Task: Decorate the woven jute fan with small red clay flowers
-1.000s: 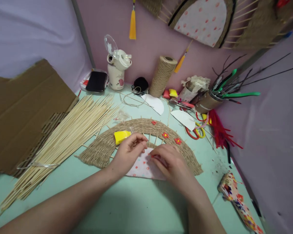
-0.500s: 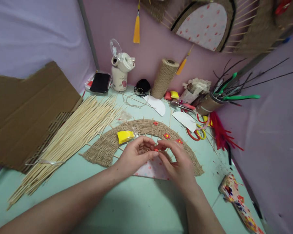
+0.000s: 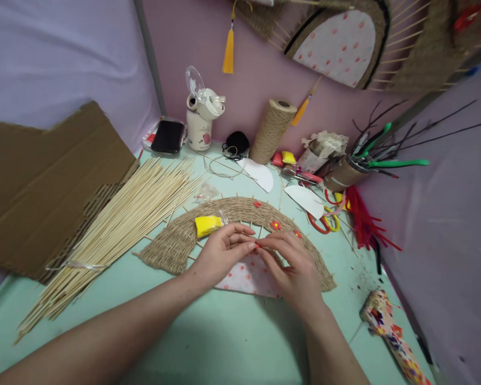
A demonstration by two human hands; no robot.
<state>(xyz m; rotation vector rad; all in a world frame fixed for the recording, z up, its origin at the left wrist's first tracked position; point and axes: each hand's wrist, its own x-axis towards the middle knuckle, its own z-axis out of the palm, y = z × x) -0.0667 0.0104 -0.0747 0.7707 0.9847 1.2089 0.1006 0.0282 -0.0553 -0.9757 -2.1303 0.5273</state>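
Note:
Between the fingertips of both hands is a tiny piece of red clay (image 3: pixel 257 246), mostly covered by the fingers. My left hand (image 3: pixel 224 248) pinches it from the left with thumb and fingers. From the other side my right hand (image 3: pixel 291 259) grips it between thumb and index finger. Under the hands lies a woven twine fan (image 3: pixel 166 247) with stick ribs and a dotted fabric centre (image 3: pixel 244 280). Red clay flowers (image 3: pixel 275 225) sit on its arc, two of them with yellow middles. A yellow clay packet (image 3: pixel 207 225) rests on the arc beside my left hand.
A bundle of thin sticks (image 3: pixel 132 214) and cardboard (image 3: pixel 52 176) lie at left. Along the back stand a white bottle (image 3: pixel 199 128), a twine spool (image 3: pixel 273 131) and a tool holder (image 3: pixel 347 172). Scissors (image 3: pixel 319 224) and a floral-patterned object (image 3: pixel 393 331) are at right.
The fingers have shifted slightly around the red clay, and the left fingers are closer together. The whole view has moved a little; the things on the table stay in place.

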